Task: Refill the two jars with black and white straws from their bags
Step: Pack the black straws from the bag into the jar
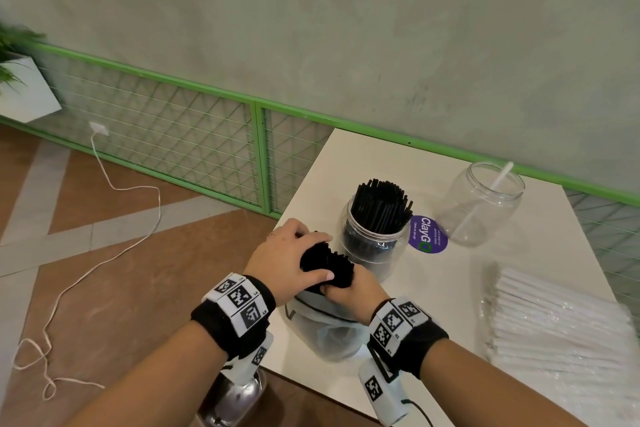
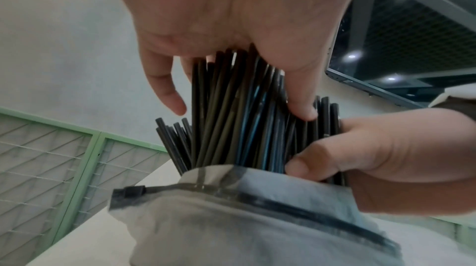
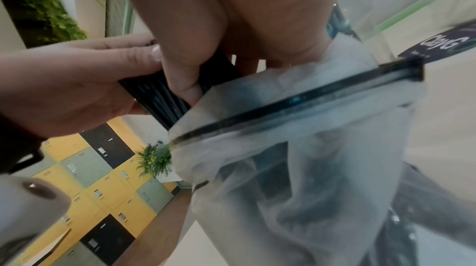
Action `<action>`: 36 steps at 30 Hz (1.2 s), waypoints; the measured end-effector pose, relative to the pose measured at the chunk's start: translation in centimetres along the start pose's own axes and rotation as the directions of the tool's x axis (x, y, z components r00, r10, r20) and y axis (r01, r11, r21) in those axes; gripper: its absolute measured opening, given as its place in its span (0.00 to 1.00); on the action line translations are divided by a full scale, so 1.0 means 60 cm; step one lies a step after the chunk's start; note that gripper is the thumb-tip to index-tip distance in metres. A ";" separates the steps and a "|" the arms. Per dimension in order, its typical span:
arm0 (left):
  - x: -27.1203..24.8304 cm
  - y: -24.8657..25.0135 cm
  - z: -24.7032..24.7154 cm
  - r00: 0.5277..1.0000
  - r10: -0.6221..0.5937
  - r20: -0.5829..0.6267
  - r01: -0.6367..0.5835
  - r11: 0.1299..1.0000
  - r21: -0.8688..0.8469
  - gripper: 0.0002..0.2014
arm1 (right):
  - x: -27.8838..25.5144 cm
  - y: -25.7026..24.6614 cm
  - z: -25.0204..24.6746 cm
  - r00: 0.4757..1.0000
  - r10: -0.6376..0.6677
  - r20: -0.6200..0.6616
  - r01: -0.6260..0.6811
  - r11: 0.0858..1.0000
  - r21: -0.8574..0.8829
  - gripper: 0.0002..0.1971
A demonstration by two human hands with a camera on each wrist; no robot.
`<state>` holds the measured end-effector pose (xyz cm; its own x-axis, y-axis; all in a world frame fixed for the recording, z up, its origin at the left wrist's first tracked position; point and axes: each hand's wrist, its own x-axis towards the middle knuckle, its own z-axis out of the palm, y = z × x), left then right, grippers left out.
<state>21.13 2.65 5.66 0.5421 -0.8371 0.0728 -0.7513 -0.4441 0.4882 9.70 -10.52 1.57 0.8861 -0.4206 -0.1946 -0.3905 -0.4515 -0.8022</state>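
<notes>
A bundle of black straws [image 1: 327, 262] sticks up out of a clear zip bag [image 1: 325, 329] at the table's near left corner. My left hand [image 1: 294, 253] curls round the upper part of the bundle [image 2: 231, 118], thumb on its near side. My right hand [image 1: 349, 288] grips the same straws [image 3: 154, 95] just above the bag's mouth [image 3: 309, 120]. Right behind stands a clear jar [image 1: 375, 236] packed with black straws. Farther right, a second clear jar [image 1: 485, 204] holds a single white straw. A bag of white straws [image 1: 561, 326] lies at the right.
A purple round sticker [image 1: 428, 235] sits on the white table [image 1: 433, 305] between the jars. The table's left edge drops to a brown floor with a white cable [image 1: 104, 253]. A green mesh fence [image 1: 194, 135] runs along the wall.
</notes>
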 end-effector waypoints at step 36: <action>-0.001 0.031 0.043 0.973 0.219 -0.080 -0.221 0.975 -0.029 0.08 | -0.044 0.041 -0.102 0.986 0.015 -0.166 0.005 0.993 0.115 0.04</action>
<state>18.71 1.06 4.31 0.3931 -0.8856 0.2471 -0.8414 -0.2381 0.4851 4.85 -15.34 3.56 0.8264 -0.5523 -0.1097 -0.3552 -0.3600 -0.8627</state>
